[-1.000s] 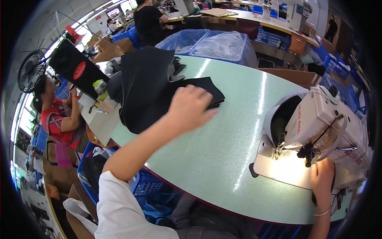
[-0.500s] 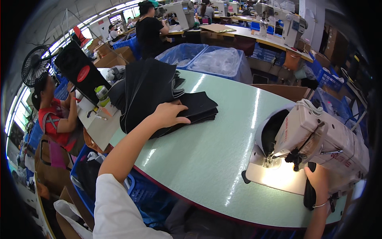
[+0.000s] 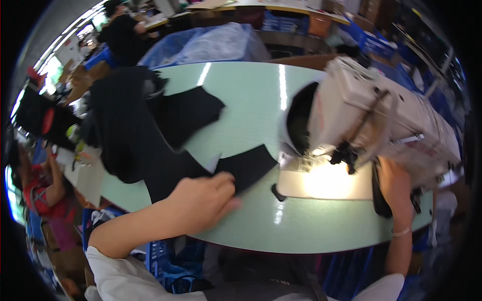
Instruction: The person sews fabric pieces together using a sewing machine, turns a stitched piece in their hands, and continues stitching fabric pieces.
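Note:
My left hand [image 3: 203, 203] is closed on a black fabric piece [image 3: 248, 168], which stretches over the green tabletop toward the sewing machine. More black cut fabric [image 3: 175, 173] extends from beneath that hand back to a thick draped stack [image 3: 120, 125] on the left. Another black panel [image 3: 188, 115] lies behind it. At the white sewing machine [image 3: 384, 115], my right hand [image 3: 394, 183] rests beside the lit metal bed plate, next to a long black object [image 3: 381, 195] whose kind I cannot make out. The machine head hides the right fingertips.
Blue bins lined with clear plastic [image 3: 216, 45] stand beyond the table's [image 3: 241, 85] far edge. On the left, a person in red [image 3: 45, 188] sits by a side table; farther back is a person in black [image 3: 123, 37]. A blue basket [image 3: 155, 258] sits below the near edge.
My left hand has drawn a black fabric piece off the stack, toward me and the machine. The view has swung right and down. My right hand stays by the machine.

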Available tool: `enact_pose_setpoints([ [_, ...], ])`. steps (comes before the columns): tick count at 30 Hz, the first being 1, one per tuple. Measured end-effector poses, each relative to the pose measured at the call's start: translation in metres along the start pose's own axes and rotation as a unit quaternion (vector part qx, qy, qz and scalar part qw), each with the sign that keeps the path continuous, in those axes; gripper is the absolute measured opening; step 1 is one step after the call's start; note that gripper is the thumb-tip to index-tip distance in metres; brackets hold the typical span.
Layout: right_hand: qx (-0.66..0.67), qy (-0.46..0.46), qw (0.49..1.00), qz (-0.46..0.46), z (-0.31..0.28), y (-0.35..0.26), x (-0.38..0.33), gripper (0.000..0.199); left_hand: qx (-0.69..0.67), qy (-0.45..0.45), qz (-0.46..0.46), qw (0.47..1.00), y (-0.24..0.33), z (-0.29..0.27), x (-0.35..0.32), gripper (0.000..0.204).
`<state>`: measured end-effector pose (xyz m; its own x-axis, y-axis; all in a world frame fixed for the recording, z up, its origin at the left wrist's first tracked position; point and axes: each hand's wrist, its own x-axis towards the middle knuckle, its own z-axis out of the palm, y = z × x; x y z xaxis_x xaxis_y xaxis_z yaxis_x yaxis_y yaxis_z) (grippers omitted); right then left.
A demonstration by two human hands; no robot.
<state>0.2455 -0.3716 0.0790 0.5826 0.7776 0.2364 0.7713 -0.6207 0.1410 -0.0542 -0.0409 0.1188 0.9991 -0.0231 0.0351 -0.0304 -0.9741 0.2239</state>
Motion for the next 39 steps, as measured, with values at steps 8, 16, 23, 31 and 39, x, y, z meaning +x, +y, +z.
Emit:
enact_pose_setpoints([
  [8,0.050,0.018,0.997,0.048,0.015,0.006,0.014,0.027,0.009,-0.036,0.159,0.987,0.000,0.057,0.055,0.061],
  [16,-0.066,0.093,0.993,-0.034,-0.012,-0.013,0.004,0.023,0.026,-0.038,0.085,0.995,0.004,0.088,0.049,0.082],
  [23,-0.036,0.050,0.972,-0.226,-0.007,-0.056,-0.001,0.034,0.043,0.043,0.075,0.995,0.036,0.094,0.053,0.081],
  [31,0.041,0.069,0.957,-0.279,0.026,-0.106,0.023,0.044,0.019,0.028,0.109,0.993,0.036,0.088,0.090,0.082],
  [39,0.111,0.021,0.952,-0.283,0.018,-0.106,0.016,0.044,0.001,0.085,0.107,0.991,0.029,0.104,0.083,0.077],
])
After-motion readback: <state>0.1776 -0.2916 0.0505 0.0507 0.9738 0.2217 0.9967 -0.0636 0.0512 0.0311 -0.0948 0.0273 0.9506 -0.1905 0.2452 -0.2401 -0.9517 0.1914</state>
